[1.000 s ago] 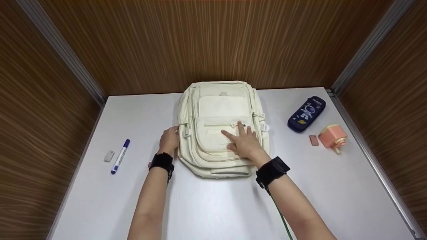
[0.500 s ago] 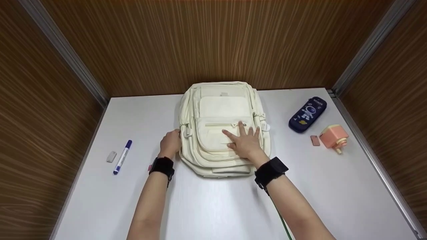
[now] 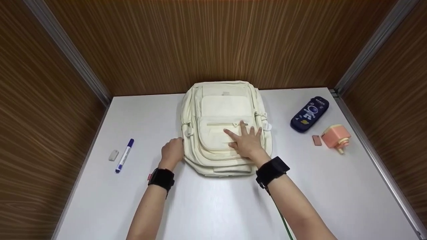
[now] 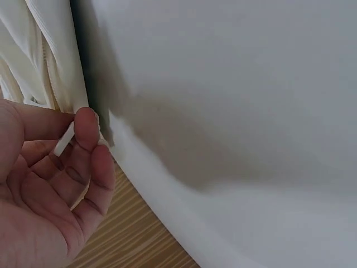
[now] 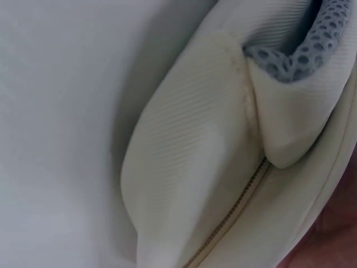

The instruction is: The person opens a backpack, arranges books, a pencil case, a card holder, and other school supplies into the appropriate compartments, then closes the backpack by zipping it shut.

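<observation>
A cream backpack (image 3: 225, 106) lies on its back on the white table, front pockets facing up. At its left side my left hand (image 3: 172, 151) pinches a small pale zipper pull (image 4: 64, 139), which sticks out between thumb and fingers in the left wrist view. The zipper's track there is mostly hidden. My right hand (image 3: 249, 143) rests with spread fingers on the lower front pocket, beside its short horizontal zipper (image 3: 220, 124). In the right wrist view, the bag's side shows a zipper seam (image 5: 234, 206) and grey mesh trim (image 5: 295, 61).
To the left lie a blue-capped marker (image 3: 124, 155) and a grey eraser (image 3: 113, 155). On the right are a navy astronaut pencil case (image 3: 309, 114), a pink eraser (image 3: 317, 140) and a pink-and-cream crank pencil sharpener (image 3: 336, 136). Wood-grain panels (image 3: 213, 43) enclose the table.
My left hand has slid along the backpack's left side toward me, still pinching. The right hand has stayed on the front pocket. The whole scene has shifted slightly right in view.
</observation>
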A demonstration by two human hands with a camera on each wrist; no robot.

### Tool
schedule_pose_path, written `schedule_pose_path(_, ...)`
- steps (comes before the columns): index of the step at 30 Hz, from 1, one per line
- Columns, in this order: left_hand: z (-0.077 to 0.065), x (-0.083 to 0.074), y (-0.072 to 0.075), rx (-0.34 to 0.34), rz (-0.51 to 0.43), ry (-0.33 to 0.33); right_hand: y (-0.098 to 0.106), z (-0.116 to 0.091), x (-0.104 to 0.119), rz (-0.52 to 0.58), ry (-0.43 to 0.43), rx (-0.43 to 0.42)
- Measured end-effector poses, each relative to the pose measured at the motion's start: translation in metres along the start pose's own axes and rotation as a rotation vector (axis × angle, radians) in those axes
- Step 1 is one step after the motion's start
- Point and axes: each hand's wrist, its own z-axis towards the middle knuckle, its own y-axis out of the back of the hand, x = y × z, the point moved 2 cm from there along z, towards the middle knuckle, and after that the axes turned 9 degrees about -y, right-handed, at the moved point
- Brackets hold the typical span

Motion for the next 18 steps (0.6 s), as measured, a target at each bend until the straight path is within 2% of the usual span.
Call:
schedule_pose_path(11,-0.032,-0.005,0.001,-0.037,0.004,-0.058,-0.001,0.0,-0.001,0.008,0.007,-0.005)
schedule_pose_path(18,-0.045,-0.008,0.004,-0.011,0.005,-0.069,-0.001,0.001,-0.002,-0.013,0.0,-0.003)
